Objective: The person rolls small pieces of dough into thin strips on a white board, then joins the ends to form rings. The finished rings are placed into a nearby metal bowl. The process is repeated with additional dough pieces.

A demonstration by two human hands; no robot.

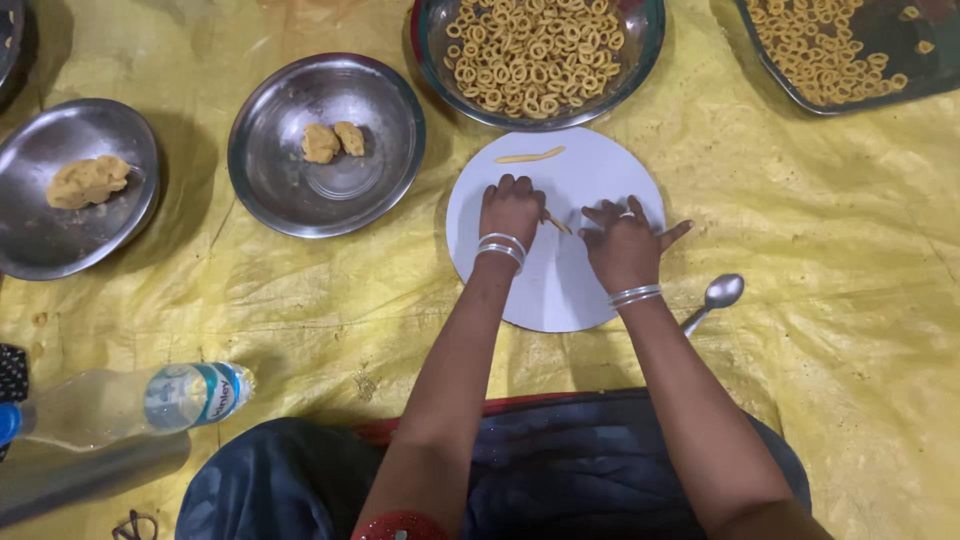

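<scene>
A round white board point(590, 170) lies on the yellow sheet in front of me. My left hand point(511, 207) and my right hand point(622, 243) both rest on it, with silver bangles on each wrist. Between them runs a thin strip of tan dough point(556, 221), pinched at its left end by my left fingers and touched by my right fingertips. A second rolled dough strip point(531, 155) lies loose near the board's far edge.
A steel bowl point(270, 170) with two dough lumps and a steel plate point(40, 240) with one lump sit at left. A glass bowl point(640, 60) and a tray point(900, 80) hold several dough rings. A spoon point(716, 297) lies right; a plastic bottle point(130, 403) lies near left.
</scene>
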